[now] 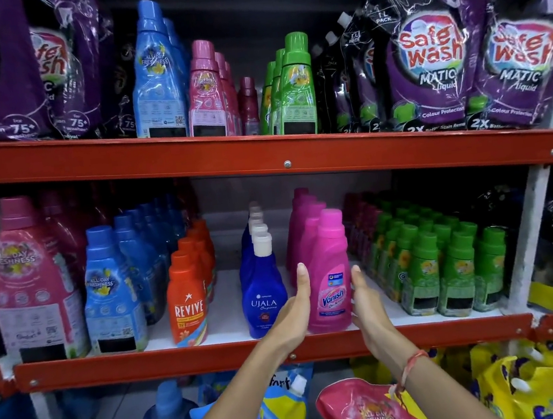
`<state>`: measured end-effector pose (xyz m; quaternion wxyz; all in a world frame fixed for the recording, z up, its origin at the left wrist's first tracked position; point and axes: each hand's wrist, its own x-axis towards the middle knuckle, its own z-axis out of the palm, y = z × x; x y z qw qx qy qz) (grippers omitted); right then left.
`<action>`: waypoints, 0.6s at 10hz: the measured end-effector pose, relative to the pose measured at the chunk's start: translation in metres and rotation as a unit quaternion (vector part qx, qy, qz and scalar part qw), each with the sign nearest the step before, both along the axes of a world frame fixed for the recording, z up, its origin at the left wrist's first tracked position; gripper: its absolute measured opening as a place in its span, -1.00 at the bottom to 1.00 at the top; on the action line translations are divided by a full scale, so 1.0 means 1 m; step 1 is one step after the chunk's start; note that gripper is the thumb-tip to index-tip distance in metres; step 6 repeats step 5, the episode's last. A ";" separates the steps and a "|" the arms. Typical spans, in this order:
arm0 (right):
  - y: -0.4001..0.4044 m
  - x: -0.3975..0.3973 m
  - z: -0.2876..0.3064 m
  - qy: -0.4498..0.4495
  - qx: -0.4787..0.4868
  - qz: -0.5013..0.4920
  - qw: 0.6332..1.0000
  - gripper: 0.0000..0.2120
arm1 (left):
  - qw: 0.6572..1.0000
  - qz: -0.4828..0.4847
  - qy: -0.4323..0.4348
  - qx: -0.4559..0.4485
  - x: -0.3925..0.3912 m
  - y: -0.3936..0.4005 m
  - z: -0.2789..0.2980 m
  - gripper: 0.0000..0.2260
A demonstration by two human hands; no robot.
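Note:
A pink Vanish bottle (pixel 328 272) stands upright at the front of the middle shelf (pixel 236 353), first in a row of like pink bottles. My left hand (pixel 295 310) lies flat against its left side with straight fingers. My right hand (pixel 364 299) touches its right side, fingers straight and pointing up. Both arms reach up from below the shelf edge. A red thread is tied round my right wrist.
A blue Ujala bottle (pixel 264 296) stands just left of my left hand, then orange Revive bottles (pixel 187 302). Green bottles (pixel 447 269) crowd the right. Purple Safe Wash pouches (pixel 429 54) and tall bottles fill the upper shelf. Refill pouches (pixel 367 412) lie below.

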<state>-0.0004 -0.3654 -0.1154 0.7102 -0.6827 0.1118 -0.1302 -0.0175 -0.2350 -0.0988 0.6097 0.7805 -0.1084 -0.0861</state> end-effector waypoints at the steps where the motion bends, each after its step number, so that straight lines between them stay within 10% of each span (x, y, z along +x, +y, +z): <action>1: -0.002 0.001 -0.002 0.006 -0.002 0.007 1.000 -0.61 | 1.000 -0.016 -0.004 -0.011 0.007 -0.001 -0.005 -0.02; 3: -0.007 0.000 -0.005 -0.005 0.002 0.029 1.000 -0.66 | 1.000 -0.023 0.003 -0.017 0.026 -0.002 -0.025 0.00; 6: -0.022 -0.016 0.017 -0.091 -0.035 -0.002 0.995 -0.68 | 0.974 0.076 -0.209 0.053 -0.001 0.007 -0.007 -0.52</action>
